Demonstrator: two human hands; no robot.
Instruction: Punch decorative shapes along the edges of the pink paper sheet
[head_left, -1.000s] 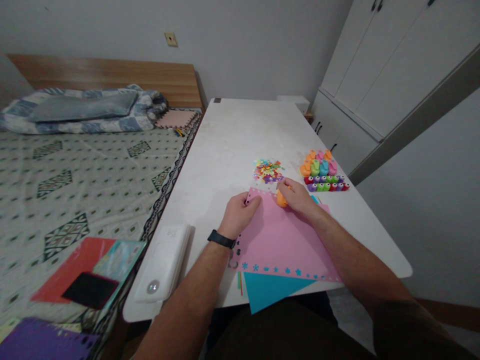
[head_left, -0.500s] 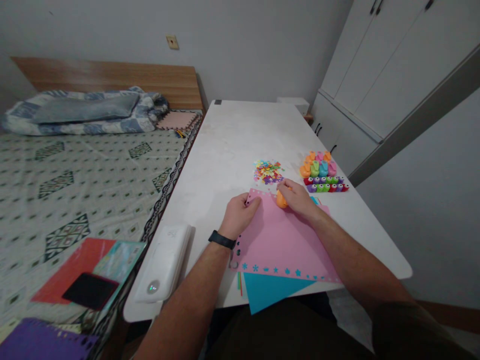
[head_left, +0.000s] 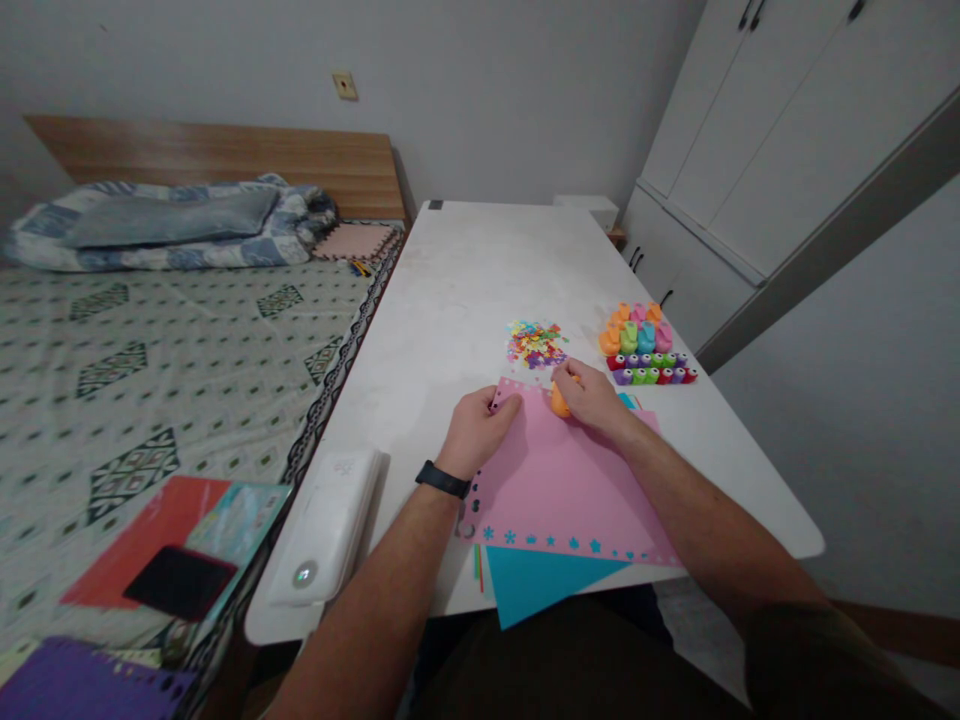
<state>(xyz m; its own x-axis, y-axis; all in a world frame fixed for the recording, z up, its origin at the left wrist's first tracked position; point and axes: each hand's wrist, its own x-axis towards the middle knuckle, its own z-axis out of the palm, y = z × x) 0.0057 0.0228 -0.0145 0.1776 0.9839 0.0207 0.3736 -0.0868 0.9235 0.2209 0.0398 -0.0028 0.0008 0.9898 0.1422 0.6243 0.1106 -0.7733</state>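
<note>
A pink sheet of paper (head_left: 559,480) lies in front of me, with shaped holes punched along its near, left and far edges. My left hand (head_left: 480,430) pinches its far left corner, thumb on top. At the far edge my right hand (head_left: 589,395) grips an orange craft punch (head_left: 562,398); the fingers partly cover it. Blue paper (head_left: 547,580) shows beneath the pink sheet and through its near holes. Just beyond the far edge lies a pile of colourful punched paper shapes (head_left: 536,343).
Several craft punches (head_left: 637,335) stand in rows at the right, the nearest rows (head_left: 652,368) having eye-like tops. A white power bank-like device (head_left: 326,530) sits at the table's left edge. On the bed lie a dark phone-like slab (head_left: 180,582) and a purple punched sheet (head_left: 90,680).
The orange punch and my right hand have shifted very slightly left. My left hand keeps its hold on the paper; the view has tilted a little.
</note>
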